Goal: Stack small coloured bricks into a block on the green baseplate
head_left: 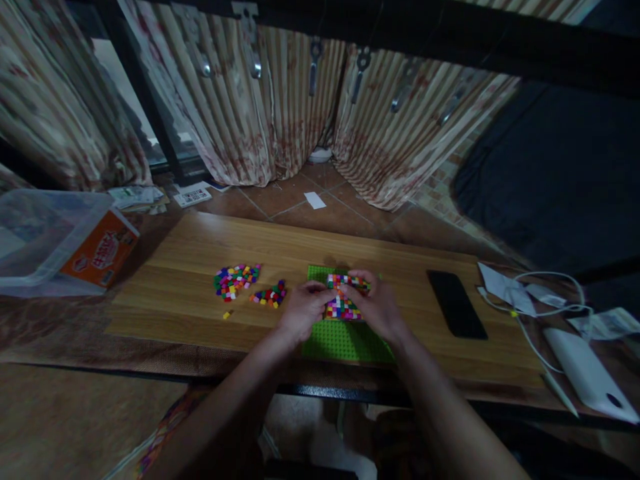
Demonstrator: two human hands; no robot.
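A green studded baseplate (340, 343) lies on the wooden board, with rows of small multicoloured toy bricks (344, 308) set on its far part. My left hand (303, 310) is at the left edge of these rows, its thumb and fingertips drawn together. From the right, my right hand (375, 303) reaches over the rows, thumb on the bricks and fingers bent near their far edge. Anything small between the fingertips of either hand is hidden. Loose bricks form a larger pile (235, 280) and a smaller pile (270, 295) left of my hands.
A few yellow bricks (227, 315) lie apart from the piles. On the board's right rests a black phone (456, 303). Beyond it are a white cable (555, 310) and a white power bank (590, 373). A clear plastic bin (45, 260) stands at the left.
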